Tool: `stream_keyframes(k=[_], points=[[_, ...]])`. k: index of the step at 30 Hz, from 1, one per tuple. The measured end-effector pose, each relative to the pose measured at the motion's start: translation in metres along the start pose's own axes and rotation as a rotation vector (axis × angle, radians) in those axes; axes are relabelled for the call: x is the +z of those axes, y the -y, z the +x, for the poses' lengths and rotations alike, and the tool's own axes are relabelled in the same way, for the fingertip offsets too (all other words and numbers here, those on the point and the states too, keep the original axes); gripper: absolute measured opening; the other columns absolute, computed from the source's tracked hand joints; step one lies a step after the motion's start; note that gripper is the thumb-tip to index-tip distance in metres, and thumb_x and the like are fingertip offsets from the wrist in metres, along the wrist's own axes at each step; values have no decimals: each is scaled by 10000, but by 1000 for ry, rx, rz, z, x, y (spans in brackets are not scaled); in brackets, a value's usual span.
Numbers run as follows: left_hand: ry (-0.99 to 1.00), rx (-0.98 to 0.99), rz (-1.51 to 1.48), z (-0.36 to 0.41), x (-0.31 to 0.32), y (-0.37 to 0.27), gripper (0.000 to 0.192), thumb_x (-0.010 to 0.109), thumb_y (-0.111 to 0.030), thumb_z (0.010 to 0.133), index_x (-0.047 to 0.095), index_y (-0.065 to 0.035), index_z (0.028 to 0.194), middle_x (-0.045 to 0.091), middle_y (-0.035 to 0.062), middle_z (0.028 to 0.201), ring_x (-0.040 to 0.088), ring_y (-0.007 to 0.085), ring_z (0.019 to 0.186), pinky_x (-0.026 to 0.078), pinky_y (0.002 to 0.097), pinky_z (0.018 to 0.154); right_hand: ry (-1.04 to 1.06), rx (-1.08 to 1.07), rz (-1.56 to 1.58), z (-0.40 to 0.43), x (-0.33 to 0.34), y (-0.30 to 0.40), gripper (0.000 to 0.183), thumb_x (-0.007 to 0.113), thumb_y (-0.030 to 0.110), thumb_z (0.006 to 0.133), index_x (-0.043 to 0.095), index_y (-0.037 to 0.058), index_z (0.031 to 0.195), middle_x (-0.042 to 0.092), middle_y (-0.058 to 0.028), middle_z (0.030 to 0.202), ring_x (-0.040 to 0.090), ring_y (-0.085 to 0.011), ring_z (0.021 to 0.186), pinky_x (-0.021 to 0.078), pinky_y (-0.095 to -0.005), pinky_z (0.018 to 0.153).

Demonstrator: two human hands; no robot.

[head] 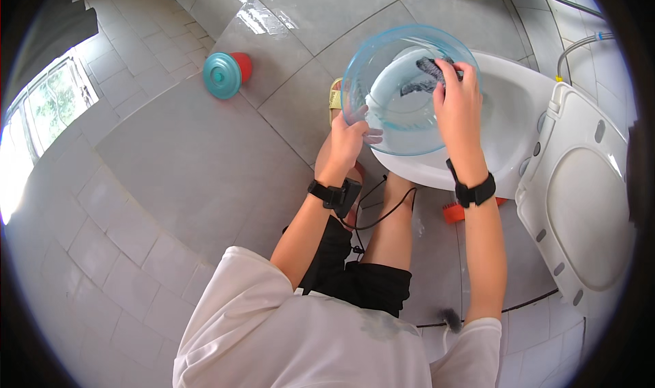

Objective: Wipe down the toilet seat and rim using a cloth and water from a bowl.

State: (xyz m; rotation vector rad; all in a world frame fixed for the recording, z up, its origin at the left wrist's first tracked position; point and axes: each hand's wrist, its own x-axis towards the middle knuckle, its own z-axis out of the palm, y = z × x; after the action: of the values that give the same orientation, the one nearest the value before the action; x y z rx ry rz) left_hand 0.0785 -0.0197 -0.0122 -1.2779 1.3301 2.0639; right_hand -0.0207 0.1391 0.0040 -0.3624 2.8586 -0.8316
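Note:
My left hand (348,138) grips the near left rim of a clear blue plastic basin (399,146), with its fingers showing through the wall. The basin is held above the white ceramic toilet bowl (504,116) and hides the front part of it. Inside the basin, my right hand (459,101) pinches a dark grey piece of fabric (431,69). A second lobe of dark fabric lies lower on the basin floor; whether it is the same piece I cannot tell. The basin looks see-through, and any water in it is hard to make out.
At right stands the raised white toilet seat and lid (588,209). A red plastic brush (453,212) lies beside the toilet base. Near the wall is a dark-bristled brush (450,317). A red container with a teal lid (221,76) stands left. A hose (578,47) runs along the wall.

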Motion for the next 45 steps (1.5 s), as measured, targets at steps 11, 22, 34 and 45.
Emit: stream_keyframes(k=[11, 22, 34, 45], points=[[-5, 0, -66, 0, 2, 5, 723, 351, 87, 630, 92, 28, 1303, 459, 261, 1090, 595, 352, 713, 517, 332, 567, 221, 145, 6, -56, 60, -6, 239, 556, 134, 714, 546, 121, 952, 444, -102, 999, 476, -310, 836, 412, -425, 639], [-54, -23, -34, 6, -8, 9, 652, 401, 51, 644, 260, 1, 1279, 499, 191, 1072, 574, 178, 584, 384, 202, 421, 603, 670, 711, -48, 64, 8, 394, 488, 336, 801, 533, -24, 954, 600, -124, 772, 570, -254, 737, 438, -316, 702], [82, -18, 8, 2, -6, -1, 709, 324, 72, 665, 41, -6, 1310, 301, 326, 1211, 560, 447, 764, 523, 427, 587, -613, 944, 444, -175, -71, -125, 301, 537, 186, 808, 539, -70, 966, 565, -108, 966, 530, -205, 853, 412, -289, 746], [64, -39, 179, -9, 2, -14, 712, 355, 41, 663, 65, -9, 1311, 338, 321, 1189, 538, 480, 798, 503, 434, 667, -652, 918, -310, -260, 28, -177, 298, 584, 221, 765, 547, 68, 1018, 402, -154, 893, 420, -279, 831, 383, -357, 727]])
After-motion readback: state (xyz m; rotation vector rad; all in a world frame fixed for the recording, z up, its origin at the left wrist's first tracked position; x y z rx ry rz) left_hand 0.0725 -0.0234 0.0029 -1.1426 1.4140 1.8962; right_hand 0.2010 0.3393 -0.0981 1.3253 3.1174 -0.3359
